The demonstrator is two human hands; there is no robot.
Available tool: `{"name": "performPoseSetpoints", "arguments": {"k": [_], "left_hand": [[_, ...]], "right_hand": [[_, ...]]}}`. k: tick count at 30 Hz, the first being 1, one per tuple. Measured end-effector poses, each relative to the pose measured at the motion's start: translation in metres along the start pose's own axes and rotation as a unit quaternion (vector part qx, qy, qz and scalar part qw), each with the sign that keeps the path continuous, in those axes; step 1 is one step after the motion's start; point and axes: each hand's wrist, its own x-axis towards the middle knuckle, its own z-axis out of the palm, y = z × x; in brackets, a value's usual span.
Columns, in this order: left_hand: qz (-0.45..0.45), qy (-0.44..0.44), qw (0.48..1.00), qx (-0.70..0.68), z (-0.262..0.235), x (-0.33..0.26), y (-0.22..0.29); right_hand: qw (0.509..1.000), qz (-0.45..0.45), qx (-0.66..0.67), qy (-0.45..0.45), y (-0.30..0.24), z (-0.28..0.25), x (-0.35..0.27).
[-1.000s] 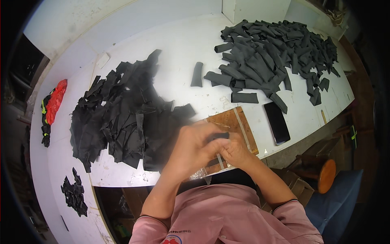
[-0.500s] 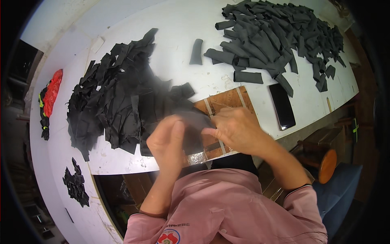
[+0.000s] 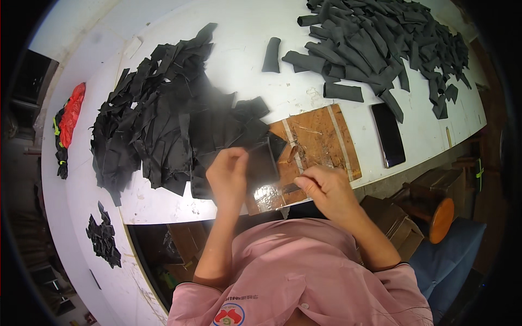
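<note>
My left hand (image 3: 225,175) is closed in a pinch at the left edge of a dark fabric piece (image 3: 262,164), which lies over the left part of a brown board (image 3: 321,144). A hazy blur covers the cloth beside these fingers. Over the board's near edge, my right hand (image 3: 325,187) has its thumb and fingers pressed together; anything between them is too small to make out. Left of the board spreads a large heap of flat black fabric pieces (image 3: 157,125), reaching up to my left hand.
At the far right lies a pile of dark grey fabric tubes (image 3: 370,49), with one single tube (image 3: 271,55) apart from it. A black phone (image 3: 388,135) rests right of the board. Left are a red plastic bag (image 3: 72,117) and a small black scrap pile (image 3: 103,237). A stool (image 3: 441,220) stands at right.
My right hand has drawn away from the dark fabric, toward the right and nearer to me, uncovering more of the board. My left hand stays by the cloth. The whole view has shifted slightly.
</note>
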Motion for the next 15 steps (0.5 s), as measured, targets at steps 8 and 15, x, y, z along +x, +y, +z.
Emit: {"name": "performPoseSetpoints", "arguments": {"k": [8, 15], "left_hand": [[-0.072, -0.164, 0.945, -0.273, -0.042, 0.008, 0.065], [-0.071, -0.031, 0.927, -0.368, -0.037, -0.016, 0.049]], "right_hand": [[0.962, -0.006, 0.27, -0.032, -0.004, 0.045, 0.002], [0.851, 0.124, 0.506, -0.058, -0.023, 0.056, 0.01]]}}
